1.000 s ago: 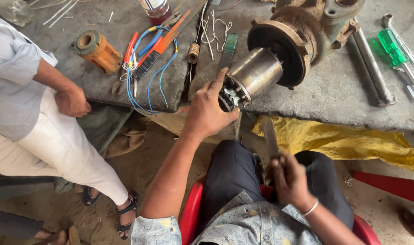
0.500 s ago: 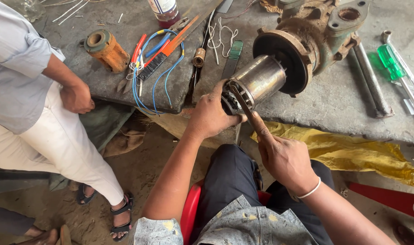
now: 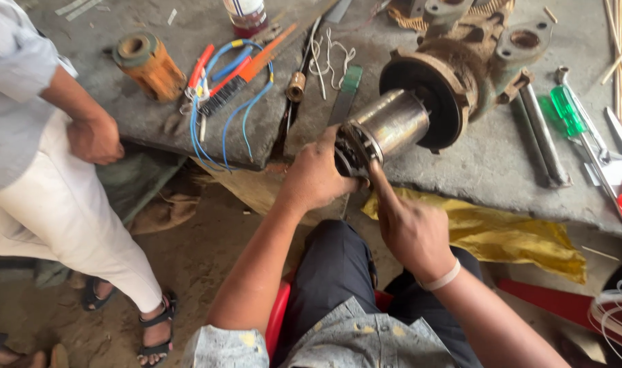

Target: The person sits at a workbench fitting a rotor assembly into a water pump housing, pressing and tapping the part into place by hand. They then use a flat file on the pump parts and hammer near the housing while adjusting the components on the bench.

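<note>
Gripping the near end of a shiny metal rotor (image 3: 386,126), the left hand (image 3: 315,178) has its fingers curled over the dark, wound end face that juts past the edge of the desk (image 3: 461,170). That rotor lies tilted, its far end set into a round, rusty pump housing (image 3: 454,75) that rests on the grey desk top. The right hand (image 3: 410,228) is closed around a thin tool whose shape I cannot make out; its forefinger stretches up along it and the tip meets the rotor's end face just beside the left hand's fingers. A pale band circles the right wrist.

Left of the rotor on the desk lie a green strip (image 3: 350,82), a brass-tipped tool (image 3: 297,85), a loop of white string (image 3: 328,54), a brush with an orange handle (image 3: 246,75), blue wires (image 3: 222,112) that hang over the edge, red-handled pliers (image 3: 198,68) and an orange coil spool (image 3: 147,61). To the right are two steel bars (image 3: 542,136) and a green-handled screwdriver (image 3: 570,112). A yellow cloth (image 3: 522,235) hangs below the desk edge beside the right hand.

Another person in white trousers (image 3: 72,211) and sandals stands at the left, one hand (image 3: 96,140) resting at the hip, well apart from the rotor.
</note>
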A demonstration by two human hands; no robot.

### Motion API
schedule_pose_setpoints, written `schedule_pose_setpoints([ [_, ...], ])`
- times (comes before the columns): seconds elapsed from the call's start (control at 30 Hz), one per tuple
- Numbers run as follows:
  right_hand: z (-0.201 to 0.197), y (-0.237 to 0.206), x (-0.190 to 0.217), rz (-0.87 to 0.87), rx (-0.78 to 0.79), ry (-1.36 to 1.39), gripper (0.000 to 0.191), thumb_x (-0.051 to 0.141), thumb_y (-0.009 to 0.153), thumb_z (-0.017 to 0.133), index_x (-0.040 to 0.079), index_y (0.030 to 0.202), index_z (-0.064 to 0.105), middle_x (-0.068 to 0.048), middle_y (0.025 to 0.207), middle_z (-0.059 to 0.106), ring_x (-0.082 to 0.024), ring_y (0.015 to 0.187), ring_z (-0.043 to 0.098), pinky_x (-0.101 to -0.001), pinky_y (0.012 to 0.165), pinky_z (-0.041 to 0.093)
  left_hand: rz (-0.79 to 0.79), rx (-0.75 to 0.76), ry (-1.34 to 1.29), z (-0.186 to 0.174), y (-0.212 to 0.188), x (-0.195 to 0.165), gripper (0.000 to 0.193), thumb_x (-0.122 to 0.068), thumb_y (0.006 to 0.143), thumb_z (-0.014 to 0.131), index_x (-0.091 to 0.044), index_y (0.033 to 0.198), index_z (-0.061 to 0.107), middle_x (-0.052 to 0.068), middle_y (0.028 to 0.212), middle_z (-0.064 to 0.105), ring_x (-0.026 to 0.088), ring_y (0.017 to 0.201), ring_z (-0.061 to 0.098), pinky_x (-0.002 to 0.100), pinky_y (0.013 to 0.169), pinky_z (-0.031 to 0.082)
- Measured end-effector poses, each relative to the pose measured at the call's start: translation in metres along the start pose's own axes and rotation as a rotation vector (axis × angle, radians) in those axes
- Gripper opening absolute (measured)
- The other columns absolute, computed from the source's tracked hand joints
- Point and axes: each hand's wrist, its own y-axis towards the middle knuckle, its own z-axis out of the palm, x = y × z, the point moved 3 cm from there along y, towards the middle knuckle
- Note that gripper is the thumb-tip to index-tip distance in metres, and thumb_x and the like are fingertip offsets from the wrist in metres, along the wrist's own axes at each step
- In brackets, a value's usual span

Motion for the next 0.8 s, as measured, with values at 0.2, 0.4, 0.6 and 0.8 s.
schedule_pose_setpoints([
  [0.2,0.003,0.008,0.003,-0.041,-0.037,0.099,0.067,0.016,0.094,0.070,0.015,0.156,0.045,-0.008,0.066,0.068,-0.024,0.048,0.062,-0.0401,0.045,0.047,-0.006,0.015,0.019,-0.001,0.000,-0.002,0.101,-0.035,0.059,0.094,-0.009,0.143,0.046,0.021,0.118,0.071,0.040,0.113,0.068,0.048,0.093,0.055],
  [0.4,0.002,0.006,-0.001,-0.057,-0.121,0.048,0.070,0.012,0.091,0.069,0.015,0.157,0.045,-0.008,0.079,0.072,-0.027,0.056,0.065,-0.0401,0.048,0.048,-0.023,0.043,0.009,0.003,0.001,0.002,0.100,-0.033,0.060,0.093,-0.007,0.143,0.045,0.023,0.117,0.071,0.040,0.113,0.067,0.048,0.094,0.054],
  [0.6,0.005,-0.003,0.003,-0.040,0.009,0.061,0.068,0.013,0.092,0.070,0.014,0.156,0.047,-0.008,0.063,0.064,-0.024,0.049,0.062,-0.0411,0.051,0.049,0.018,0.021,-0.029,0.000,0.002,0.001,0.099,-0.033,0.058,0.094,-0.008,0.141,0.047,0.022,0.117,0.072,0.039,0.113,0.068,0.046,0.095,0.055],
  [0.8,-0.002,0.001,0.009,-0.048,-0.172,-0.009,0.069,0.008,0.090,0.068,0.015,0.156,0.047,-0.007,0.076,0.070,-0.025,0.057,0.066,-0.0403,0.050,0.048,0.007,0.046,0.004,0.002,0.001,0.002,0.102,-0.034,0.056,0.095,-0.008,0.141,0.046,0.021,0.121,0.070,0.039,0.116,0.066,0.046,0.097,0.054],
])
